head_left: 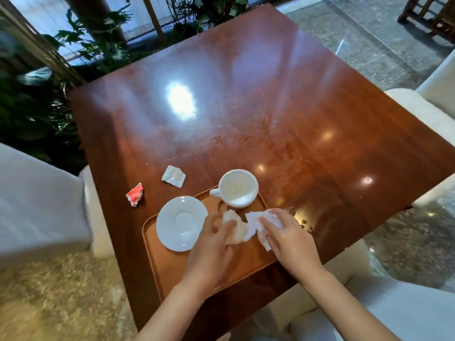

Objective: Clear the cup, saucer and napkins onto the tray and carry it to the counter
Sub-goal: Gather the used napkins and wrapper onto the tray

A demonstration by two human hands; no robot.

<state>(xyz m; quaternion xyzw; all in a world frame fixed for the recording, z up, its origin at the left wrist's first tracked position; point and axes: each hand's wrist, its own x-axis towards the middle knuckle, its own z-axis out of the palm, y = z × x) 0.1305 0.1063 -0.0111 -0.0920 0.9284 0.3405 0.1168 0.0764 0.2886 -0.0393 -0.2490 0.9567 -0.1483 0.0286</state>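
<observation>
A brown tray (172, 269) lies at the near edge of the wooden table (246, 107). On it sit a white saucer (181, 222) at the left and an empty white cup (237, 188) at the far right corner, handle pointing left. My left hand (211, 247) grips a crumpled white napkin (237, 231) over the tray's middle. My right hand (285, 235) grips a second white napkin (262, 226) at the tray's right edge. The two napkins nearly touch between my hands.
A torn white packet (173, 175) and a crumpled red wrapper (135, 194) lie on the table left of the tray. White upholstered seats stand at the left (37, 200) and right (423, 112). Plants (37, 114) line the far left side.
</observation>
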